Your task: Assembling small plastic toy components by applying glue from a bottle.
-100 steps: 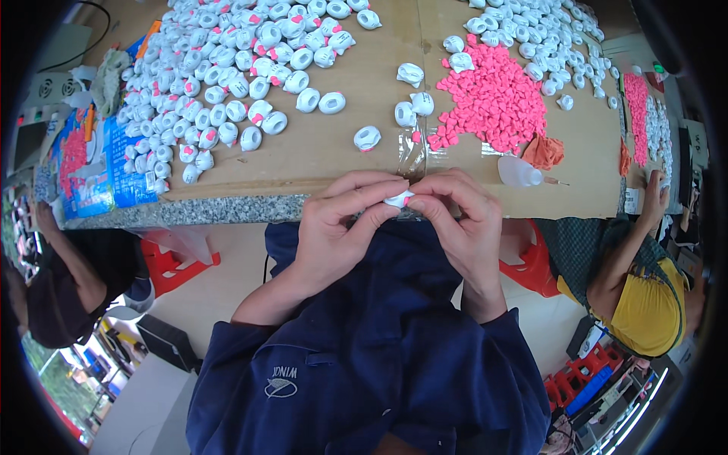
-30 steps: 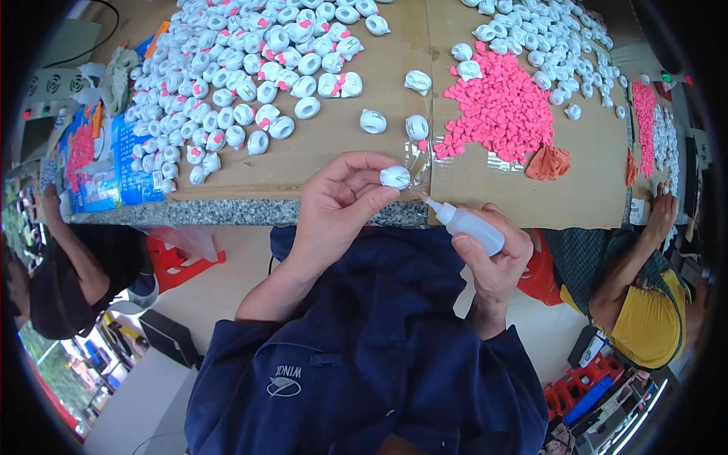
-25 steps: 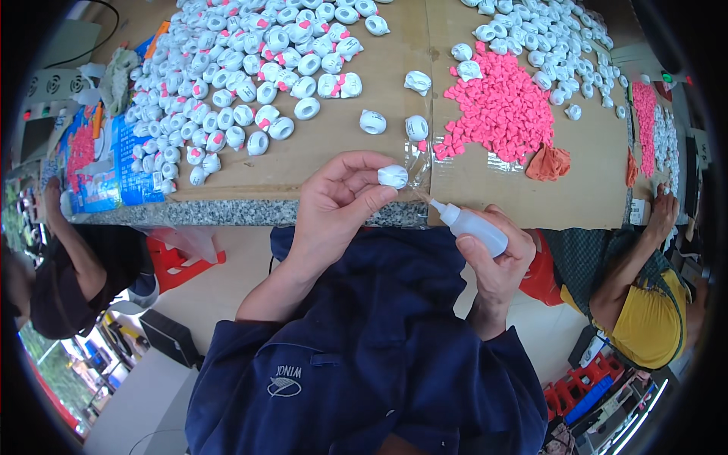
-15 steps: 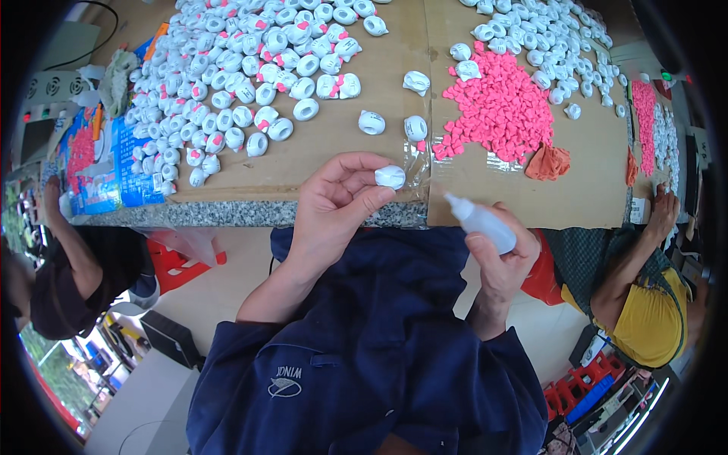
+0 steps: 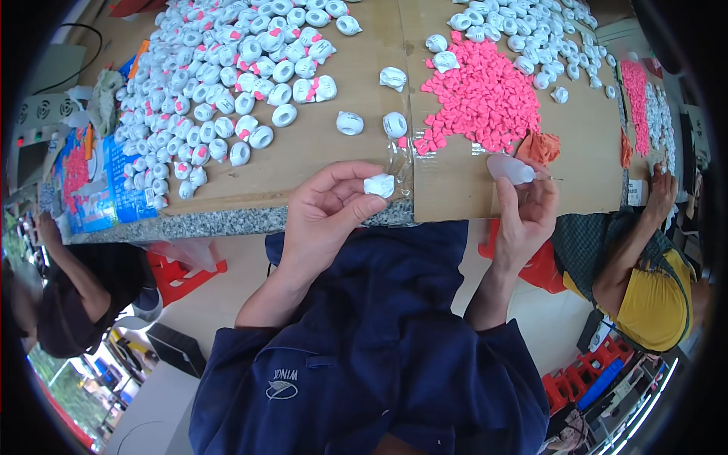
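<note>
Between the thumb and fingertips of my left hand (image 5: 327,212) is a small white plastic piece (image 5: 378,186), rounded with little points, held just above the table's front edge. My right hand (image 5: 527,220) has its fingers around a translucent squeeze bottle (image 5: 509,169). The bottle lies sideways in the grip, its thin nozzle pointing right, away from the white piece. Just beyond it is a crumpled orange cloth (image 5: 541,147). A heap of small pink bow-shaped pieces (image 5: 481,98) lies past my right hand. A few loose white pieces (image 5: 349,123) sit beyond my left hand.
Many white ring-like pieces, some with pink bows, cover the left of the cardboard (image 5: 318,148); more white pieces (image 5: 523,34) lie far right. The granite table edge (image 5: 250,224) runs before me. Other people work at both sides, one in a yellow top (image 5: 652,303).
My right hand has moved up and to the right, turning the bottle so its nozzle points right instead of toward the white piece. My left hand keeps its grip. The view has shifted slightly.
</note>
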A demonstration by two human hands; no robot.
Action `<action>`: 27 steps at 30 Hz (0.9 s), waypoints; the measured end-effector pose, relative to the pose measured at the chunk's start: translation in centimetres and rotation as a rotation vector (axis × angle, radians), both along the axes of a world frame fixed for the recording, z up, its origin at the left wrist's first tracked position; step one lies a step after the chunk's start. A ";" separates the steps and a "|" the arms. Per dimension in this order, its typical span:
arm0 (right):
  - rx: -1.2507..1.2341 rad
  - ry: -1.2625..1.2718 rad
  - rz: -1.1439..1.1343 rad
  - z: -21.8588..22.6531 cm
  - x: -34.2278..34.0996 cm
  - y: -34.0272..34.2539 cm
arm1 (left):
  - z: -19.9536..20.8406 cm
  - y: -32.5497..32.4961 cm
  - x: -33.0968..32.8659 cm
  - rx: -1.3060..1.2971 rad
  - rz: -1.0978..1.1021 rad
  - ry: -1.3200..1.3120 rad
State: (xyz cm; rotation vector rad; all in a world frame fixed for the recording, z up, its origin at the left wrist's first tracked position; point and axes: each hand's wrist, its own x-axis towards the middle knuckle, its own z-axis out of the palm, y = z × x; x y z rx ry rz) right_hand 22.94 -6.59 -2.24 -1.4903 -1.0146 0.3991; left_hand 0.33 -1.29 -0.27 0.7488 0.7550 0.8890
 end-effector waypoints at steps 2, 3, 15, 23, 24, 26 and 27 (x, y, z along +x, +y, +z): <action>0.153 -0.130 -0.249 0.9 -1.3 -0.1 | 0.1 0.1 -0.1 0.001 -0.005 0.019; 0.153 -0.133 -0.250 1.3 -1.7 -0.5 | 0.1 0.1 -0.1 0.000 -0.007 0.016; -0.146 -0.711 0.233 2.3 -6.8 5.2 | -0.2 -0.2 -1.0 0.014 0.045 0.012; -0.137 -0.698 0.180 2.3 -7.1 5.2 | -0.3 -0.3 -0.7 0.077 0.107 0.069; -0.133 -0.697 0.174 2.2 -7.1 5.2 | -0.3 -0.3 -0.7 0.078 0.109 0.070; -0.141 -0.726 0.198 2.4 -7.1 5.5 | -0.3 -0.2 -0.7 0.086 0.104 0.078; -0.148 -0.753 0.225 2.4 -7.2 5.7 | -0.3 -0.2 -0.7 0.086 0.103 0.078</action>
